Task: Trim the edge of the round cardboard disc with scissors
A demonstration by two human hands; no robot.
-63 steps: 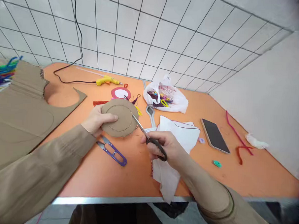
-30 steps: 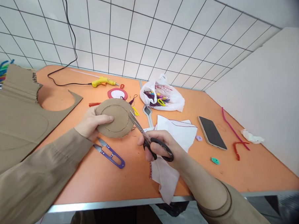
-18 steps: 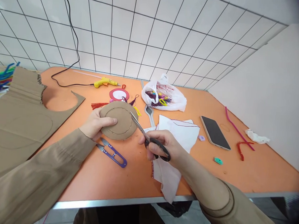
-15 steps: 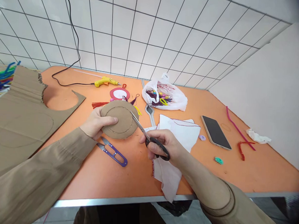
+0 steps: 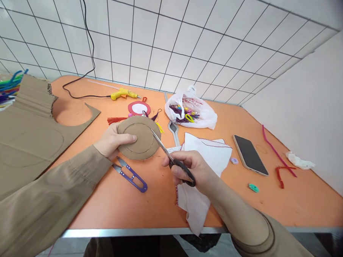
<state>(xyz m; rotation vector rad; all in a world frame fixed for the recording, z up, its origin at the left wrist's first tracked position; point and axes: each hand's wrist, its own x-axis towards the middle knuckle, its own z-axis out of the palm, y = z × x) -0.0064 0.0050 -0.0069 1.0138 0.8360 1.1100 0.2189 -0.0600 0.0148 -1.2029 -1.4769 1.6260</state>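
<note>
Above the orange table [image 5: 159,215], the left hand [image 5: 111,140] clasps the cardboard disc [image 5: 144,144] at its left edge, probably to keep it steady. The right hand [image 5: 194,167] is curled around the handles of the scissors [image 5: 162,146], whose tips meet the disc's right part.

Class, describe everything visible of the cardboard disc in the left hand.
The cardboard disc is brown, flat and round. A dark ring runs inside its rim; whether drawn or cut is unclear. The left hand grips its left side, thumb on the face turned to the camera, seemingly holding it above the orange table. The tips of the scissors are at the ring's upper right; whether they touch it is hard to tell.
</note>
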